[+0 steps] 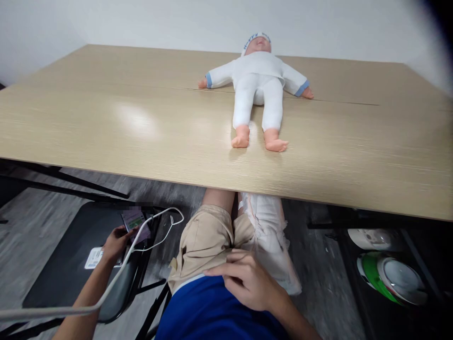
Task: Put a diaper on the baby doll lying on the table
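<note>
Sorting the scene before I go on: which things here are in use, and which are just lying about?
In use:
left hand on the phone with its white cable
right hand by the diaper

Lying about:
doll on the table
black chair
bowls

Light wood table (106, 123); white-suited baby doll (258, 85) lying face-up on it.

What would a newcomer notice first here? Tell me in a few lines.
First, the baby doll in a white suit, lying on its back on the far side of the wooden table, feet toward the camera. Below the table edge, the left hand holds a phone with a white cable over a black chair. The right hand rests on the lap beside a white diaper.
</note>
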